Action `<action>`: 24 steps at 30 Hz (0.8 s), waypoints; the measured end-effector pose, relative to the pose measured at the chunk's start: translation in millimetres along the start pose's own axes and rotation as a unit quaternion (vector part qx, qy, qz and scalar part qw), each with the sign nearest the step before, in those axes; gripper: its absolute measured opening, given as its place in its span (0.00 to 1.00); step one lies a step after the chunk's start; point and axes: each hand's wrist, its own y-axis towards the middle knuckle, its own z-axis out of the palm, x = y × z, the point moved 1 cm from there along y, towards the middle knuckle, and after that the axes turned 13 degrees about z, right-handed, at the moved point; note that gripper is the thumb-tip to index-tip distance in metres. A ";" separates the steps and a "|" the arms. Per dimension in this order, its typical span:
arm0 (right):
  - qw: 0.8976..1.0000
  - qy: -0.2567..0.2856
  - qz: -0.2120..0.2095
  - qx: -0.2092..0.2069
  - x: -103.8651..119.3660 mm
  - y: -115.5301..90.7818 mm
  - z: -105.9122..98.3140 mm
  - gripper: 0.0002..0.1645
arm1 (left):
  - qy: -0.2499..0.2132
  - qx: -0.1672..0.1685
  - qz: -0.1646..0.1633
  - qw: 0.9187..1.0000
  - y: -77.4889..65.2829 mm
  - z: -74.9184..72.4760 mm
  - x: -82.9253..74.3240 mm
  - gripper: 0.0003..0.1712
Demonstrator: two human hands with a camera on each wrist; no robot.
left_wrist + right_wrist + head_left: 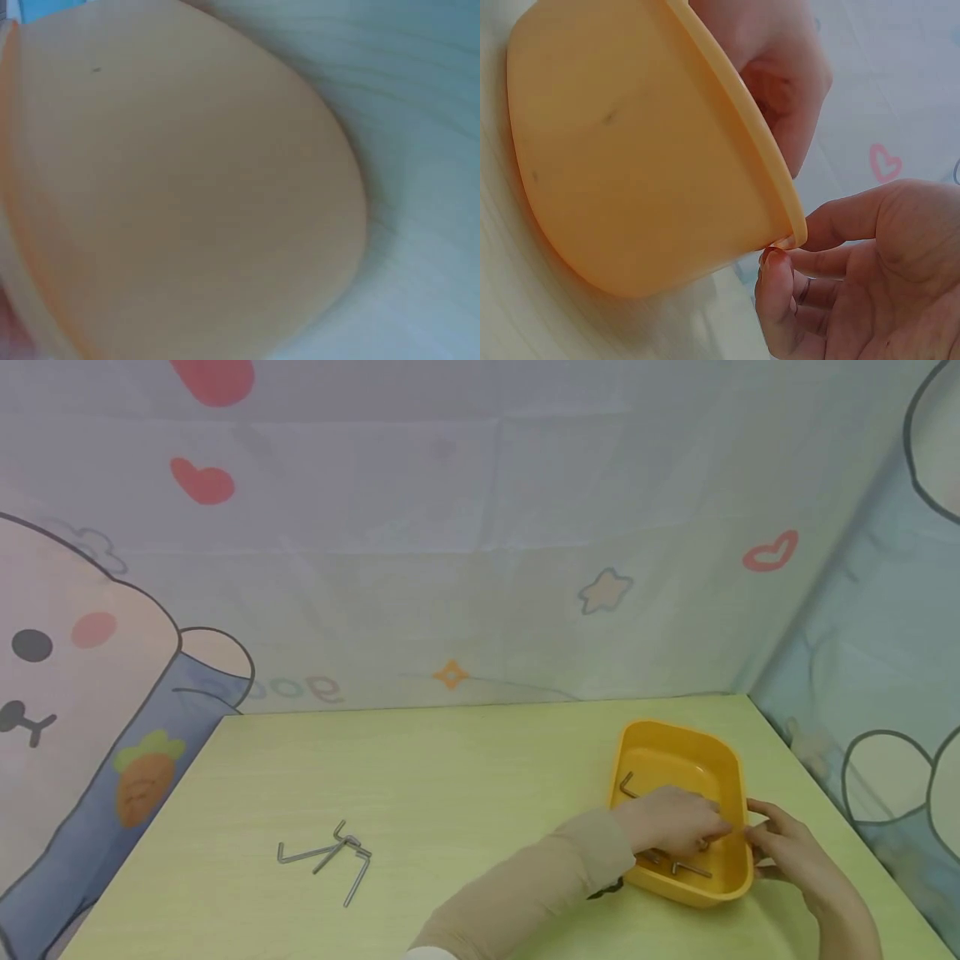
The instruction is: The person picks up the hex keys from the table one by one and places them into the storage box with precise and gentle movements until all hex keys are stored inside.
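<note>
In the head view a yellow plastic tray [738, 877] sits at the right of the table. My left hand [678, 818] reaches into it with fingers curled, and a small metal end, seemingly of a hex key [702, 843], shows at its fingertips; most of that piece is hidden. More L-shaped hex keys [693, 868] lie on the tray floor below the hand. My right hand [795, 852] is at the tray's right side. In the right wrist view its thumb and finger pinch the tray's rim [799, 225]. The left wrist view is filled by the tray's outer wall [195, 172].
Several hex keys [348, 843] lie in a loose, crossing pile on the left part of the pale green table [465, 777]. A printed cloth [420, 568] hangs behind the table and along its sides.
</note>
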 end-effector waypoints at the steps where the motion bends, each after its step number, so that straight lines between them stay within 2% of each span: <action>1: 1.000 0.001 0.000 -0.001 -0.2 -0.1 0.2 0.35 | -0.004 -0.005 -0.001 1.000 -2.9 -0.9 0.4 0.03; 9: 1.000 0.003 -0.001 -0.004 0.3 -0.6 0.2 0.35 | 0.010 -0.041 -0.011 0.999 -31.1 -3.8 6.9 0.14; 19: 1.000 -0.007 0.006 0.000 2.7 -0.9 0.7 0.35 | 0.022 -0.094 -0.014 0.995 -64.4 -7.7 8.1 0.11; 24: 1.000 -0.009 0.006 0.001 3.5 -0.5 0.9 0.36 | 0.031 -0.106 -0.033 0.993 -79.2 -8.8 5.6 0.11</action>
